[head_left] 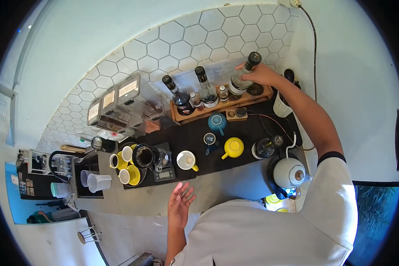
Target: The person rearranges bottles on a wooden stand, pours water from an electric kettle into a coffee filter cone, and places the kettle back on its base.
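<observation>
My right hand (260, 74) is wrapped round a clear glass bottle (238, 85) with a black cap, at the right part of a wooden rack (186, 119). Two more black-capped bottles, a dark one (181, 98) and a clearer one (207, 94), stand in the rack with small bottles (223, 93) beside them. My left hand (180, 205) hovers in front of the counter edge, fingers apart, holding nothing. Nearest to it is a white cup with a yellow handle (186, 159). An upside-down yellow cup (234, 147) and blue cups (217, 122) sit on the dark mat.
A glass server with a dripper (144, 156) stands by a scale (165, 174) and yellow cups (133, 174). At the right are another bottle (263, 148), a white kettle (289, 173) and a cable (315, 57). Lidded containers (124, 111) stand left of the rack.
</observation>
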Demonstrator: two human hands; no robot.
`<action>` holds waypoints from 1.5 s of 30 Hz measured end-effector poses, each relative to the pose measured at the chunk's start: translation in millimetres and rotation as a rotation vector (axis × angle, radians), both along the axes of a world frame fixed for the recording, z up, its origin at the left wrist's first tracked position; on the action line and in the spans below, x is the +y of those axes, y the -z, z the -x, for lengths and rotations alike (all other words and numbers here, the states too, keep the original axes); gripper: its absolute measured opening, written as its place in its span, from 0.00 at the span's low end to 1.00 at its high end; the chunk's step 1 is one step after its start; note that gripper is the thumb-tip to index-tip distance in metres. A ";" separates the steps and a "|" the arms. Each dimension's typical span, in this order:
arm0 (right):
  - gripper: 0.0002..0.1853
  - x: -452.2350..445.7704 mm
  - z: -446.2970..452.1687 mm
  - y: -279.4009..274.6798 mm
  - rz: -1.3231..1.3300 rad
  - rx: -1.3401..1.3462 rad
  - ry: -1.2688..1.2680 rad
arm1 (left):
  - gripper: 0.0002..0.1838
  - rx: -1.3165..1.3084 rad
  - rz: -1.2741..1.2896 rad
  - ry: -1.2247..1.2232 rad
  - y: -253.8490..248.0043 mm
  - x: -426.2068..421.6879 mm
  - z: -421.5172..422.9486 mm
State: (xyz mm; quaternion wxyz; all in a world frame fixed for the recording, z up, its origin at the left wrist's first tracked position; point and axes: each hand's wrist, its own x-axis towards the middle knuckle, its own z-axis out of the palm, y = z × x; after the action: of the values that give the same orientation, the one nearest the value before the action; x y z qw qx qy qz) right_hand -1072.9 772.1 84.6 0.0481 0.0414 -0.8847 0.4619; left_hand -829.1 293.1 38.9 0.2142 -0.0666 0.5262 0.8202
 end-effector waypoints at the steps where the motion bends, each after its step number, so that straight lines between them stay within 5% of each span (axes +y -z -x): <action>1: 0.24 -0.9 6.2 2.6 -0.012 -0.043 -0.024 | 0.33 0.006 0.006 -0.002 -0.1 -1.4 -1.3; 27: 0.31 -4.4 72.9 61.9 0.010 -0.496 -0.087 | 0.31 -0.032 -0.084 -0.072 3.3 9.0 -0.7; 33: 0.39 3.6 52.0 53.7 0.010 -0.431 -0.048 | 0.31 -0.026 -0.103 0.013 2.4 18.4 4.6; 35: 0.38 22.7 48.6 79.3 -0.330 -0.082 -0.018 | 0.31 -0.036 -0.108 0.056 0.8 24.7 6.6; 45: 0.35 35.7 -115.1 -5.2 -0.142 -0.620 -0.140 | 0.32 0.019 -0.125 0.409 -0.8 60.4 12.8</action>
State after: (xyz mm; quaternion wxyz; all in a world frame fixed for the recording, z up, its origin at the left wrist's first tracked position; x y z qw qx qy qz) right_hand -957.8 807.8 89.7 -0.2587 -0.0373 -0.8822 0.3916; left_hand -841.9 353.6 39.7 0.3748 0.0625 0.4787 0.7915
